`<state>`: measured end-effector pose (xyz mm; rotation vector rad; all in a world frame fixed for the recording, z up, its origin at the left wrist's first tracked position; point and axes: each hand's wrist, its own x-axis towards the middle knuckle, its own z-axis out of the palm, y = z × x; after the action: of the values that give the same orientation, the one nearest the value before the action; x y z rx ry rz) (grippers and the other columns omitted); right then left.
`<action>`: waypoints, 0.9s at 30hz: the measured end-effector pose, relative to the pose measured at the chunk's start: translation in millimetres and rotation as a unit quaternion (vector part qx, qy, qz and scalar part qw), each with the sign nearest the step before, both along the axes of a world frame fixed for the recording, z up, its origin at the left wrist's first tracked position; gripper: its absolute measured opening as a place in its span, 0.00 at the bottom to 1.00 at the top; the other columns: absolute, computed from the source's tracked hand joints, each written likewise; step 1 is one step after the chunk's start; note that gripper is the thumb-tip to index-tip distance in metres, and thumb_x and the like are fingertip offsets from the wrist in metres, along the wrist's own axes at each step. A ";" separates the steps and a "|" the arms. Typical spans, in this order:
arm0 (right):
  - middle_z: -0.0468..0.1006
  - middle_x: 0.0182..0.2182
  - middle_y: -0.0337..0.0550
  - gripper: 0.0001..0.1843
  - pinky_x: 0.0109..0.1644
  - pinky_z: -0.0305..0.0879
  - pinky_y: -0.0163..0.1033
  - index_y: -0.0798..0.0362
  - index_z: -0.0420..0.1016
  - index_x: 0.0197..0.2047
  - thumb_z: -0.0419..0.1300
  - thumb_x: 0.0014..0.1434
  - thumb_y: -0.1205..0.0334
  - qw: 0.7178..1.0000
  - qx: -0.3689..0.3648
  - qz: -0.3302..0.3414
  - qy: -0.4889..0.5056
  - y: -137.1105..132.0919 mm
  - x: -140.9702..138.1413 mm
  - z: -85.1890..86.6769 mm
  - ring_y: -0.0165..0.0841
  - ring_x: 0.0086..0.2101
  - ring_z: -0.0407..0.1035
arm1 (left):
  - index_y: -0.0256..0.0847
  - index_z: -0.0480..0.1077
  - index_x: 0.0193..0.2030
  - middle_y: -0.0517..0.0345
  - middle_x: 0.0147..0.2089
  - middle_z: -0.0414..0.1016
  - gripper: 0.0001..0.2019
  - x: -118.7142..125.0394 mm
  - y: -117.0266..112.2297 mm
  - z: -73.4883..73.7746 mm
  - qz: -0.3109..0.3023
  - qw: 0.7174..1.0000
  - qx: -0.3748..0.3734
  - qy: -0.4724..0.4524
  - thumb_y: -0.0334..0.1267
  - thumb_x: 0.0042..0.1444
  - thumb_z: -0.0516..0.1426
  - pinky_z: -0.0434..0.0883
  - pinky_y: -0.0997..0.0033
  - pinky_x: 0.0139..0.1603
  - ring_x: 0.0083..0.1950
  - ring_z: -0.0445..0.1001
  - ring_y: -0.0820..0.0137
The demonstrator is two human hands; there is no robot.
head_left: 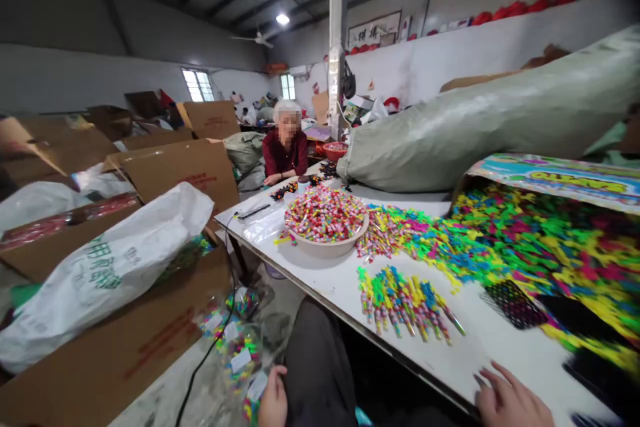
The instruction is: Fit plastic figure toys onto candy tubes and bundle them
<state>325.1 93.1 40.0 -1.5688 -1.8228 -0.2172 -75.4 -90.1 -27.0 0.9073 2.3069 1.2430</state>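
My left hand (273,399) is low beside my left thigh, cut off by the bottom edge; its fingers look loose, with nothing visible in them. My right hand (515,399) rests at the near edge of the white table (330,280), fingers spread and nothing held. Ahead of it lies a fanned group of small patterned tubes (403,313) with bright plastic tops in green, yellow and blue. Behind them stands a round basin (330,245) heaped with short patterned tubes (325,210). A loose pile of coloured plastic pieces (450,243) spreads to the right.
A printed carton (560,177) spills coloured pieces at right, near a black mesh piece (515,303). A large sack (475,127) lies behind. Another person (285,147) leans at the table's far end. Cardboard boxes (125,347) and filled clear bags (235,347) are at left.
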 end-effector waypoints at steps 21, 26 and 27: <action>0.43 0.64 0.54 0.31 0.56 0.50 0.56 0.53 0.51 0.62 0.44 0.60 0.48 0.981 -0.180 -0.021 0.068 54.3 -67.6 29.0 0.48 0.60 0.46 | 0.41 0.57 0.61 0.46 0.66 0.49 0.26 79.7 171.0 100.5 -0.312 0.917 0.036 0.247 0.44 0.55 0.49 0.48 0.47 0.63 0.67 0.42 0.53; 0.46 0.64 0.48 0.29 0.58 0.45 0.58 0.47 0.54 0.62 0.48 0.58 0.49 0.974 -0.223 0.003 0.034 75.1 -107.3 41.3 0.52 0.59 0.47 | 0.44 0.48 0.65 0.47 0.70 0.36 0.31 109.8 246.8 111.0 -0.365 0.893 -0.020 0.261 0.51 0.55 0.48 0.38 0.37 0.61 0.68 0.33 0.44; 0.47 0.64 0.47 0.29 0.59 0.44 0.57 0.47 0.56 0.61 0.48 0.58 0.49 0.974 -0.224 0.005 0.030 75.4 -112.4 42.2 0.52 0.60 0.46 | 0.45 0.48 0.65 0.47 0.70 0.35 0.31 113.8 253.0 109.1 -0.370 0.893 -0.024 0.256 0.52 0.56 0.47 0.39 0.37 0.61 0.68 0.34 0.44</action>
<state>212.8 168.6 82.2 -1.8424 -1.9203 0.2648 38.4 162.9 82.1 2.0350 1.9471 0.6518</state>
